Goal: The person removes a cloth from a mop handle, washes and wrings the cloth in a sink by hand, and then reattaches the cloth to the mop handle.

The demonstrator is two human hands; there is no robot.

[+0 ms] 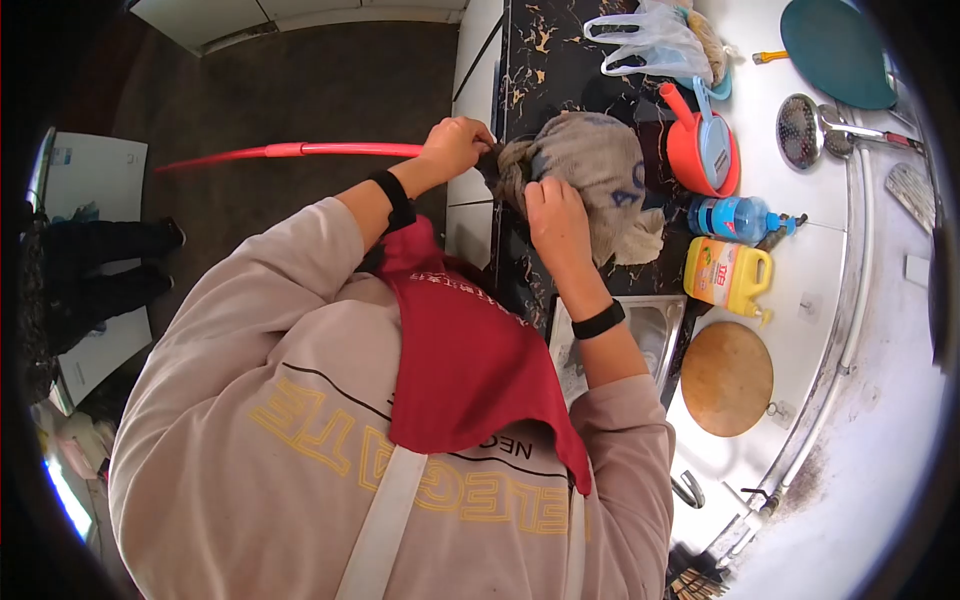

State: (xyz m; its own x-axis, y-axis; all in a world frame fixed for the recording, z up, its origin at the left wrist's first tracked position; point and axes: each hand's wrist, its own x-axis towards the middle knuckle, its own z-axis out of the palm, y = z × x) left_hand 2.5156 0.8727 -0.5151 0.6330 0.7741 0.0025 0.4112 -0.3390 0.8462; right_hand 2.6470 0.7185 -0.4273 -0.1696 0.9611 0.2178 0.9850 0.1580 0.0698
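Black marble counter (560, 60), mop head being wrung.
Left hand (455, 145) and right hand (555, 215) both clench the cloth mop head (600, 170); wringing looks unfinished.

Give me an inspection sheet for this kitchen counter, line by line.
Surface: black marbled counter, with a steel sink set into it.
Job's things: grey cloth sack, bunched at its mouth; red pole runs out past the left hand.
Clutter: red scoop, blue bottle, yellow jug, round wooden board, strainer, plastic bag, teal lid.
Grippers: left hand and right hand both grip the sack.
Cables: nothing seen.
Surroundings: dark floor; another person's legs at the left.
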